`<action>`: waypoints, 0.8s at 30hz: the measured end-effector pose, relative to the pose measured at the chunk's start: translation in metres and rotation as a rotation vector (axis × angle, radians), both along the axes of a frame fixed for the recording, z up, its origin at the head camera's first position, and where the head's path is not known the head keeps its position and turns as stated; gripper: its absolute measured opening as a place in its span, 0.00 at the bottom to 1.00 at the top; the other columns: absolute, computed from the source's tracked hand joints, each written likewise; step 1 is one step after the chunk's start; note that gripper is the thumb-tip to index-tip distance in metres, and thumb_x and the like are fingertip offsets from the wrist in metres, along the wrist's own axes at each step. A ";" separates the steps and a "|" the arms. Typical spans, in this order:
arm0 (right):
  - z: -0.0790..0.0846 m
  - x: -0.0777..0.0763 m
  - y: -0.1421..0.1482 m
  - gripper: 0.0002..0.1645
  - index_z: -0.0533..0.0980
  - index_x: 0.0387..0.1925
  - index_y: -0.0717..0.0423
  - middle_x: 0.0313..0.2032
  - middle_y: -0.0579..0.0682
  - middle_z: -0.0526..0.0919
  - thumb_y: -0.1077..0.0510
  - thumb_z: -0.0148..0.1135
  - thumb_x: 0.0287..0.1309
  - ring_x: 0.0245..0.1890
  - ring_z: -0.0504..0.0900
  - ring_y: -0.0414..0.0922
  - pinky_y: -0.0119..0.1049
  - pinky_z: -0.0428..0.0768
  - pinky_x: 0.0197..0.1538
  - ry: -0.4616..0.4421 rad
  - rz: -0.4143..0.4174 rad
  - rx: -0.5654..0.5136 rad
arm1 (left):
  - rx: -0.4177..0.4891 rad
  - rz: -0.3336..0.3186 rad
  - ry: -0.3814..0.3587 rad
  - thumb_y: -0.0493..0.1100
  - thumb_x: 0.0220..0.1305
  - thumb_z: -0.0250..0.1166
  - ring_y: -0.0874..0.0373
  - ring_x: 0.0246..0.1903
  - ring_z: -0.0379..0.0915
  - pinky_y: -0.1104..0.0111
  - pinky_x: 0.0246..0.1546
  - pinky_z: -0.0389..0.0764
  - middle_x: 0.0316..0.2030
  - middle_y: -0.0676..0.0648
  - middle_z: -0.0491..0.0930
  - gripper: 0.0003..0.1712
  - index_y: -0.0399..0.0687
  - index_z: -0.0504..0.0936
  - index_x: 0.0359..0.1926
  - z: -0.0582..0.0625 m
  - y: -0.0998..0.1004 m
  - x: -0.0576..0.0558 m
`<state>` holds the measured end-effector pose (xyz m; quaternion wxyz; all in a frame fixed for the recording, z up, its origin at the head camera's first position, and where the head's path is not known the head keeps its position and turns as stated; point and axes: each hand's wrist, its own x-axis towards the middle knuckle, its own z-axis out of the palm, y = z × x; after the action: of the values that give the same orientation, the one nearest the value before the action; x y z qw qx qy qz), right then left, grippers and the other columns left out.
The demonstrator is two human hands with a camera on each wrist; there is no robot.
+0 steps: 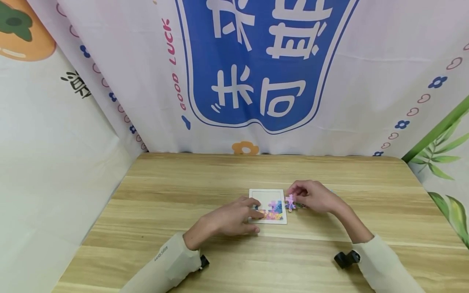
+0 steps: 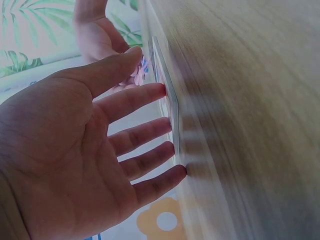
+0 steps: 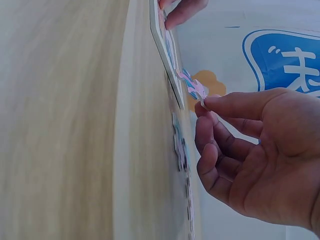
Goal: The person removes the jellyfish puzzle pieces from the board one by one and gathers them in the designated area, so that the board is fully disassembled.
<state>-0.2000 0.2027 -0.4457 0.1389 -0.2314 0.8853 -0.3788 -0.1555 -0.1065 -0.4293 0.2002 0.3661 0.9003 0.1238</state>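
Observation:
A white square puzzle frame (image 1: pixel 268 190) lies on the table, its near part and right side filled with colourful joined pieces (image 1: pixel 272 215). My left hand (image 1: pixel 234 215) rests over the frame's left side, fingers spread, fingertips on the frame and its pieces; in the left wrist view the fingers are nearly straight. My right hand (image 1: pixel 316 196) pinches a pink and blue puzzle piece (image 3: pixel 194 86) between thumb and forefinger at the frame's right edge. The piece is tilted and raised from the table in the right wrist view.
Several loose puzzle pieces (image 3: pixel 179 142) lie on the wooden table (image 1: pixel 176 195) to the right of the frame, partly hidden under my right hand. A printed cloth (image 1: pixel 154 101) hangs along the table's far edge. Each wrist carries a small black camera (image 1: pixel 346 259).

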 end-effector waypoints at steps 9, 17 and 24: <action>0.000 0.002 0.012 0.09 0.84 0.50 0.60 0.40 0.51 0.86 0.66 0.63 0.72 0.41 0.80 0.43 0.30 0.80 0.41 -0.017 -0.018 -0.006 | 0.000 0.002 0.008 0.56 0.78 0.66 0.47 0.79 0.62 0.52 0.78 0.71 0.78 0.46 0.69 0.27 0.57 0.81 0.72 -0.001 0.000 0.000; 0.001 0.004 0.022 0.08 0.84 0.49 0.59 0.41 0.51 0.86 0.66 0.64 0.72 0.42 0.81 0.42 0.29 0.81 0.43 -0.003 -0.044 0.005 | 0.001 0.006 0.009 0.56 0.77 0.66 0.48 0.79 0.62 0.52 0.78 0.71 0.78 0.47 0.69 0.27 0.58 0.82 0.72 0.000 -0.001 0.001; 0.001 0.007 0.033 0.09 0.84 0.49 0.59 0.42 0.51 0.87 0.66 0.63 0.72 0.42 0.80 0.43 0.29 0.81 0.44 -0.003 -0.060 0.016 | 0.003 0.006 0.010 0.56 0.77 0.66 0.48 0.79 0.62 0.52 0.78 0.71 0.78 0.47 0.69 0.27 0.58 0.81 0.72 -0.001 0.000 0.001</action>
<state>-0.1932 0.2361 -0.4450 0.1309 -0.2031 0.8946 -0.3759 -0.1548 -0.1070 -0.4303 0.1949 0.3644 0.9021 0.1238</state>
